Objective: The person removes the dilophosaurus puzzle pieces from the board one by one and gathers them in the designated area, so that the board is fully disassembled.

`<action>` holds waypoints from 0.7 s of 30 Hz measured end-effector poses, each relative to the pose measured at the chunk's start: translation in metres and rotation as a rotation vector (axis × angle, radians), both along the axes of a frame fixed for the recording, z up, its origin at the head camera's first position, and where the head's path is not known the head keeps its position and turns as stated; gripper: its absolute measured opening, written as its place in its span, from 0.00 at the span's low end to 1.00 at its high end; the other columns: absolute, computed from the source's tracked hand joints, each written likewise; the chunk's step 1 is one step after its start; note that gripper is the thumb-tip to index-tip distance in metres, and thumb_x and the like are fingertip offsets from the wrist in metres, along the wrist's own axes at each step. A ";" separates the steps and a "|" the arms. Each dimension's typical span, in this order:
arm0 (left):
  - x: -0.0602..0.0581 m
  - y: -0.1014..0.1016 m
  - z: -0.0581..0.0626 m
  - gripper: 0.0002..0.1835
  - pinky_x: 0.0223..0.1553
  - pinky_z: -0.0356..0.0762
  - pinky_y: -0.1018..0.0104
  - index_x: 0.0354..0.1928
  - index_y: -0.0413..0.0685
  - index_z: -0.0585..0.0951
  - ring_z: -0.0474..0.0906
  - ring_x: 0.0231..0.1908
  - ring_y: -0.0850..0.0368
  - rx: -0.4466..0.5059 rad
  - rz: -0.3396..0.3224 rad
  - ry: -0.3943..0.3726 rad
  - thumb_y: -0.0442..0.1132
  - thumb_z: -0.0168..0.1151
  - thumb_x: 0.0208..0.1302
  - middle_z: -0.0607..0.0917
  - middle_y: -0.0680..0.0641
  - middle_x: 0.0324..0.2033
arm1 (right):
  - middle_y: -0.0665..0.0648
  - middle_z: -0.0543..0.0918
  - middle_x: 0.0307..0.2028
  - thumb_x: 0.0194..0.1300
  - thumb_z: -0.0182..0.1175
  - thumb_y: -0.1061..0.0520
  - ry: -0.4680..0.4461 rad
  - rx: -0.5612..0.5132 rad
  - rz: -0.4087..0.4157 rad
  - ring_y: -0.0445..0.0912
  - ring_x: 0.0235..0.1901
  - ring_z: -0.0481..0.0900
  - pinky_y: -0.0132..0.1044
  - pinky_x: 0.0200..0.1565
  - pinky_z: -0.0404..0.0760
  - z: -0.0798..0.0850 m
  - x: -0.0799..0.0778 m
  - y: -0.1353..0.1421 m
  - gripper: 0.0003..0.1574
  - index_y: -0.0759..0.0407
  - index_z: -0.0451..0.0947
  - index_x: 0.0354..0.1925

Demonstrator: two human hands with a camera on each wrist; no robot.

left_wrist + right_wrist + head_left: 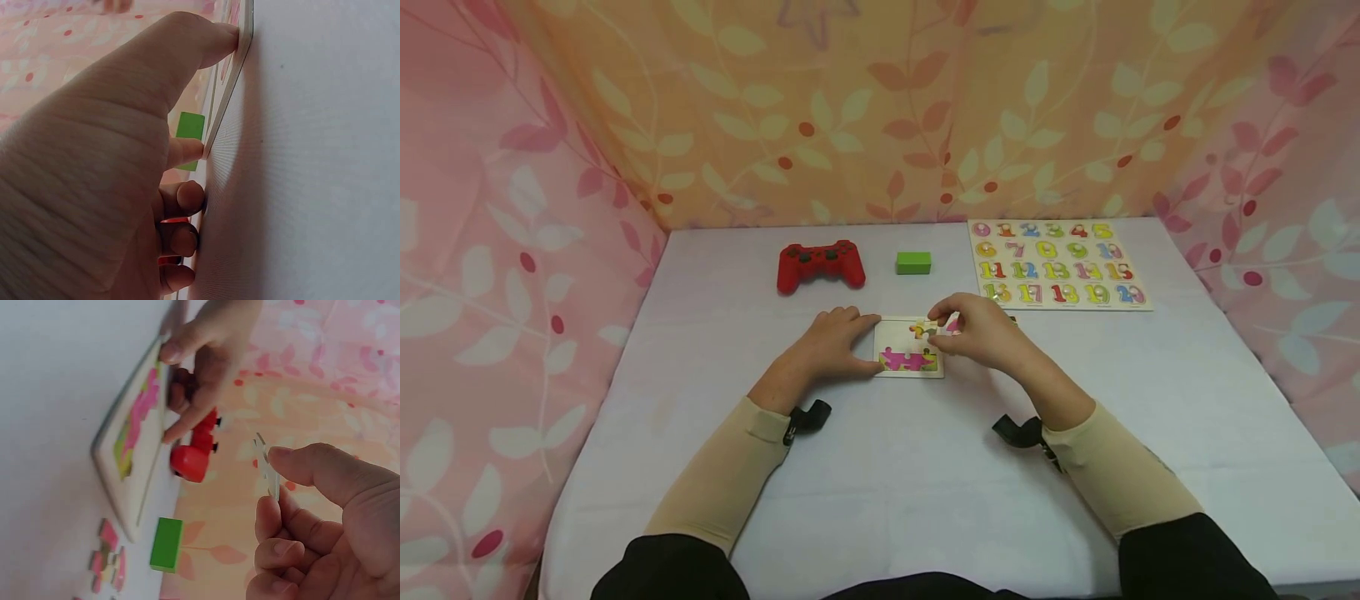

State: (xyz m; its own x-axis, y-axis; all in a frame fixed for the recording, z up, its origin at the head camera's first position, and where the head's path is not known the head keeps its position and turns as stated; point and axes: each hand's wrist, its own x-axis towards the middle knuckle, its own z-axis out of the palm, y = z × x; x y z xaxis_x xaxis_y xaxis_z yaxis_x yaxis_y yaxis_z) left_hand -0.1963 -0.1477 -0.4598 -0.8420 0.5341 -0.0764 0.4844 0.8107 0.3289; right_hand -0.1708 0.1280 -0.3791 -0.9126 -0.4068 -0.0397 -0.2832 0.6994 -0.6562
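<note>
A small jigsaw board (908,374) with a pale frame lies in front of me, with pink and yellow-green pieces (907,360) fitted along its near side. My left hand (831,343) steadies the board's left edge, thumb at the near corner and index finger at the far corner. Over the board's far right part, my right hand (981,333) pinches a jigsaw piece (269,469) between thumb and index finger. The right wrist view shows this piece edge-on, raised off the board. Loose pink pieces (107,556) lie beside the board, partly hidden under my right hand in the head view.
Behind the board are a red game controller (821,265) and a green block (913,263). A number puzzle board (1063,265) lies at the back right, close beyond my right hand. Floral curtains (880,108) enclose the white table (880,483) at the back and sides.
</note>
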 end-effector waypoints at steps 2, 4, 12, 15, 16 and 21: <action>0.000 0.000 0.000 0.47 0.60 0.65 0.52 0.75 0.56 0.69 0.68 0.54 0.55 0.004 0.001 -0.001 0.68 0.68 0.56 0.76 0.51 0.54 | 0.56 0.83 0.44 0.60 0.76 0.53 -0.002 -0.021 -0.011 0.51 0.36 0.73 0.42 0.32 0.76 0.007 0.004 0.002 0.22 0.58 0.84 0.51; 0.001 0.000 0.000 0.47 0.60 0.65 0.52 0.75 0.56 0.69 0.67 0.54 0.55 0.005 -0.001 0.000 0.68 0.68 0.57 0.76 0.51 0.53 | 0.57 0.83 0.45 0.61 0.76 0.53 0.005 -0.038 -0.016 0.52 0.36 0.73 0.41 0.31 0.75 0.014 0.007 0.005 0.22 0.58 0.84 0.51; 0.001 0.000 0.000 0.48 0.61 0.65 0.52 0.76 0.57 0.69 0.67 0.54 0.56 -0.004 0.002 -0.008 0.69 0.67 0.56 0.75 0.52 0.54 | 0.55 0.83 0.44 0.60 0.76 0.56 0.066 -0.092 -0.029 0.55 0.39 0.74 0.44 0.36 0.74 0.032 0.016 0.017 0.20 0.56 0.84 0.50; 0.001 -0.001 0.000 0.48 0.61 0.65 0.52 0.76 0.57 0.68 0.67 0.54 0.55 -0.006 -0.001 -0.010 0.69 0.67 0.57 0.75 0.51 0.54 | 0.53 0.82 0.43 0.60 0.76 0.56 0.093 -0.090 -0.031 0.53 0.38 0.73 0.43 0.35 0.73 0.035 0.017 0.023 0.20 0.56 0.84 0.50; 0.001 -0.001 0.000 0.48 0.61 0.65 0.51 0.76 0.57 0.68 0.68 0.54 0.55 -0.005 -0.003 -0.010 0.69 0.67 0.57 0.75 0.51 0.54 | 0.54 0.81 0.43 0.60 0.76 0.55 0.099 -0.089 -0.032 0.52 0.37 0.73 0.42 0.35 0.72 0.035 0.017 0.025 0.20 0.57 0.84 0.50; 0.000 -0.001 -0.001 0.48 0.61 0.65 0.51 0.76 0.56 0.69 0.68 0.54 0.54 0.002 -0.009 -0.005 0.69 0.67 0.57 0.76 0.51 0.53 | 0.54 0.80 0.41 0.62 0.74 0.55 0.097 -0.080 -0.051 0.51 0.36 0.71 0.39 0.32 0.70 0.037 0.015 0.035 0.19 0.57 0.84 0.50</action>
